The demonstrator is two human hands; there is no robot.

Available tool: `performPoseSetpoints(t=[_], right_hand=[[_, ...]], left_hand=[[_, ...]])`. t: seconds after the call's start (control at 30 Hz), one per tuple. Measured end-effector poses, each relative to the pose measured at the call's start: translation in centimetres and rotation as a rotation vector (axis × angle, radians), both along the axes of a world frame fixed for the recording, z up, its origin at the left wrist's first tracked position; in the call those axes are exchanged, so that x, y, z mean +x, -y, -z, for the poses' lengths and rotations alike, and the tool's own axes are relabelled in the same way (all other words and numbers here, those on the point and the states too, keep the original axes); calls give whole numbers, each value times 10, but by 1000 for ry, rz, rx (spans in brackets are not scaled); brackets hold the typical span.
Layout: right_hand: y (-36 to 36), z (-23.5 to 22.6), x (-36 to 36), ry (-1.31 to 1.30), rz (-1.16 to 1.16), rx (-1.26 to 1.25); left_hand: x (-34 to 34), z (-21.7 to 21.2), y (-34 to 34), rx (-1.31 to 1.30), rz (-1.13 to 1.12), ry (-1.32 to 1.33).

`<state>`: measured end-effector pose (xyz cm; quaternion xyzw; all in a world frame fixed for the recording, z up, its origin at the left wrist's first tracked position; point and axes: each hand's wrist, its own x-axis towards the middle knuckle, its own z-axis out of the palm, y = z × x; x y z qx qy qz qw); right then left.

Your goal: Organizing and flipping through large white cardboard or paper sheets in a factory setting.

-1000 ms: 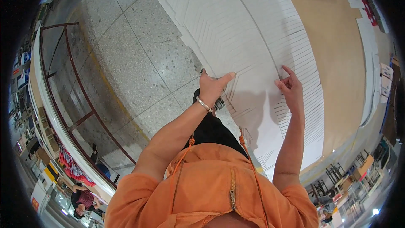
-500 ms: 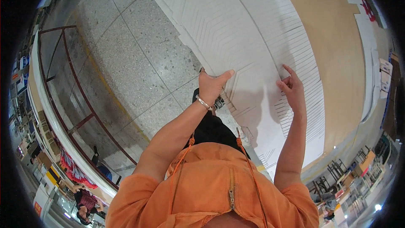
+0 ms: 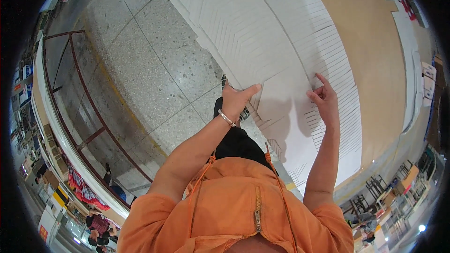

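A long white sheet of paper or fabric (image 3: 262, 42), marked with rows of lines, lies over the work table and curves along its right side. My left hand (image 3: 237, 97), with a silver bracelet on the wrist, is at the sheet's left edge. Its thumb lies on top while the other fingers go down over the edge, mostly out of sight. Over the right part of the sheet is my right hand (image 3: 328, 97), beside the fan of printed lines. Thumb and index finger stand apart there, the others are partly curled, and nothing shows between them.
Brown board or paper (image 3: 382, 56) lies beneath and to the right of the sheet. Speckled floor (image 3: 159, 70) runs along the left, with a dark red metal frame (image 3: 91, 137) beyond it. Two people (image 3: 99, 225) appear at the lower left, far off.
My left hand has shifted slightly to the right and down along the sheet's edge. The right hand has hardly moved.
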<state>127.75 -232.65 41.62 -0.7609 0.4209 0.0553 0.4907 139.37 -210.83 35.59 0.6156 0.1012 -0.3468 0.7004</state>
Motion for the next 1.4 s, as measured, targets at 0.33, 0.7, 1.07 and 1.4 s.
performPoseSetpoints(t=[0.33, 0.7, 1.07, 1.4], right_hand=[[-3, 10, 18, 75, 71, 4], [-2, 16, 11, 187, 67, 104], [8, 27, -3, 224, -1, -41], [-44, -8, -239, -2, 1022, -1023]], left_hand=[[1, -4, 0, 37, 55, 7], [-3, 6, -1, 27, -60, 28], [8, -14, -4, 143, -68, -211], [37, -82, 119, 15, 724, 1278]])
